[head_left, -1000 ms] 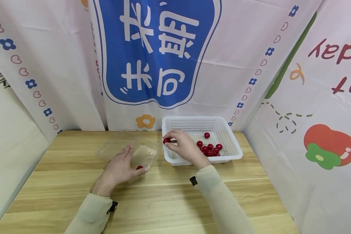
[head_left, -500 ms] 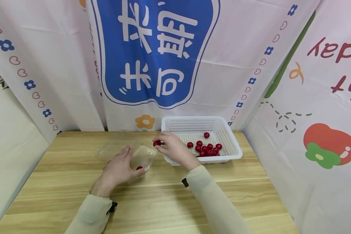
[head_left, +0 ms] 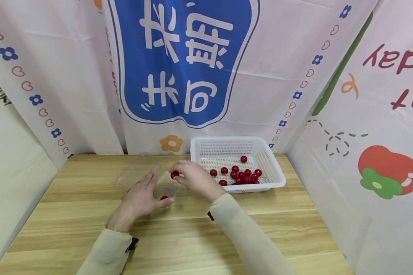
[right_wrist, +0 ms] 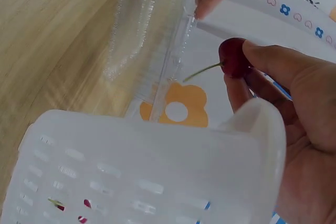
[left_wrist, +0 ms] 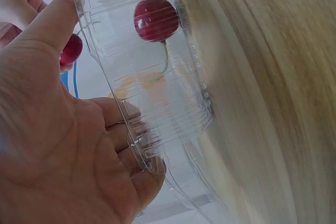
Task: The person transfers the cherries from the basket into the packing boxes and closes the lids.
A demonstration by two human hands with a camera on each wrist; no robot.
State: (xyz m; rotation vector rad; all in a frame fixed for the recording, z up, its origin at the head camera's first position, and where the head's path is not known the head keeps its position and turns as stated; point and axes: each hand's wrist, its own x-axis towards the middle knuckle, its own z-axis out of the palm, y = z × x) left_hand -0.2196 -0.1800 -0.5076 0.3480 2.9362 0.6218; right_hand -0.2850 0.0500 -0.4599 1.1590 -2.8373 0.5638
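My left hand (head_left: pixel 139 198) grips the near rim of an open clear plastic clamshell box (left_wrist: pixel 173 93), fingers hooked over its edge, thumb at the near right corner. One cherry (left_wrist: pixel 156 19) with a green stem lies in the box. Just above the box, my right hand (head_left: pixel 197 178) pinches another cherry (right_wrist: pixel 234 59) between thumb and fingers, stem hanging free. To the right stands a white slotted plastic basket (head_left: pixel 278 179) with several cherries (head_left: pixel 247 179) inside, mostly bunched near its front wall. The left hand hides part of the box in the head view.
The box's clear lid (head_left: pixel 134 173) lies folded back to the left on the wooden table (head_left: pixel 179 244). A printed cloth (head_left: pixel 278 46) hangs directly behind the basket and the table's back edge. More printed cloth (head_left: pixel 382 126) stands along the right side.
My right hand has carried its cherry leftward, out of the basket and over its rim to above the clear box. My left hand has stayed in place on the box.
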